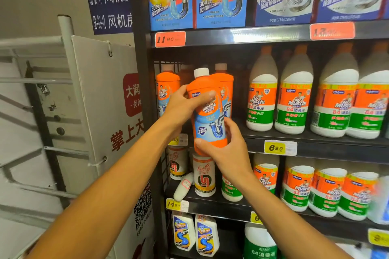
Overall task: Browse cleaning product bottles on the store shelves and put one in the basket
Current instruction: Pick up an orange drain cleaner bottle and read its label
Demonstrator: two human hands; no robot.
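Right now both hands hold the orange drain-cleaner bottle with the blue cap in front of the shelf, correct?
Not quite: the cap is white, not blue, as the head view shows. Otherwise yes, the left hand and right hand hold the orange drain-cleaner bottle in front of the shelf.

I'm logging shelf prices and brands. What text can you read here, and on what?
"Mr Muscle": held orange bottle
"84": white bottles
"11 90": red price tag
"6 90": yellow price tag
"14 90": lower yellow tag
Fine print: too small to read.
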